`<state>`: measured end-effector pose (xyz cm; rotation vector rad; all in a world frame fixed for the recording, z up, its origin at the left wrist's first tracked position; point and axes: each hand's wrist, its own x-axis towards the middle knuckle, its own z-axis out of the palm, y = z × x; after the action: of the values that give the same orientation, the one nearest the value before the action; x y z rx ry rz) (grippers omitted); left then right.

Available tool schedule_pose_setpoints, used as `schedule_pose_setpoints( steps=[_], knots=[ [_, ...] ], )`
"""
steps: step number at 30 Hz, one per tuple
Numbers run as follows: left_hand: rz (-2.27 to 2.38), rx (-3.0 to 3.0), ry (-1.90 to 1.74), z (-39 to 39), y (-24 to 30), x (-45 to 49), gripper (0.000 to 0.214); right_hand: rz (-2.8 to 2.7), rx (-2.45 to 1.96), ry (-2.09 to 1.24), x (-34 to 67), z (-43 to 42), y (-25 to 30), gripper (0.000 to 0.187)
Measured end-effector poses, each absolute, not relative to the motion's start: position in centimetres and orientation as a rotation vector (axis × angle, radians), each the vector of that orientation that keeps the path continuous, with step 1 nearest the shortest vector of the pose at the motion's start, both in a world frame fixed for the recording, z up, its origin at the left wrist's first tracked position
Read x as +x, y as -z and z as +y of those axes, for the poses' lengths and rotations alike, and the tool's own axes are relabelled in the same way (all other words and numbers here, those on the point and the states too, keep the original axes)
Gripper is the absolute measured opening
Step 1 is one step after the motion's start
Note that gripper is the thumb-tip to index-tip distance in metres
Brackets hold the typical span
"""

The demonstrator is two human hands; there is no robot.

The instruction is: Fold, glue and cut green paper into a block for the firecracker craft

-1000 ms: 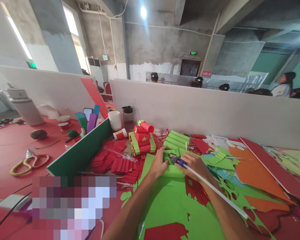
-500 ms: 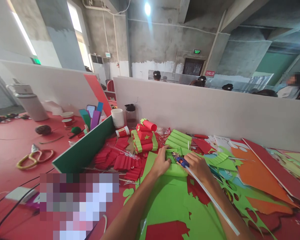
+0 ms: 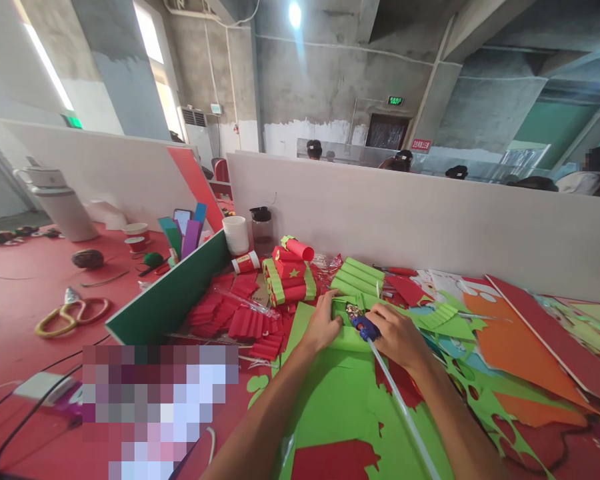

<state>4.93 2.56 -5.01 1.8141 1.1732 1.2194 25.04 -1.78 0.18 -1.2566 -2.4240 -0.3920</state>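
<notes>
My right hand is closed around a blue hot glue gun, with a long translucent glue stick running out of its back toward me. The gun's nozzle end points away, over a folded green paper piece. At that piece's left edge, my left hand has its fingers bent and pressed on the paper. Both hands rest above a large green paper sheet with red patches showing around it. Whether glue is coming out is too small to see.
Behind the hands lie ridged green paper and a red-and-green stack of paper rolls. Folded red paper strips are to the left, beside a green divider board. Scissors lie further left. Orange paper spreads right.
The glue gun has turned in my right hand, so the back end of the glue stick has swung left, away from my right forearm. My left hand has barely moved.
</notes>
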Motion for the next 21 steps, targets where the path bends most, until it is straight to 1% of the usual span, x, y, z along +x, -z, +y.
schedule_pose_setpoints(
  steps=[6,13,21],
  knots=[
    [1.147,1.808,-1.249,2.7,5.2,5.0,0.062,-2.438,-1.252,0.381,24.3,-1.4,0.4,0.004],
    [1.148,1.829,-1.262,2.8,5.2,5.1,0.063,-2.398,-1.227,0.521,24.2,-0.2,1.8,0.015],
    [1.149,1.845,-1.234,2.8,5.3,4.9,0.062,-2.337,-1.286,0.577,24.8,-0.9,1.4,0.014]
  ],
)
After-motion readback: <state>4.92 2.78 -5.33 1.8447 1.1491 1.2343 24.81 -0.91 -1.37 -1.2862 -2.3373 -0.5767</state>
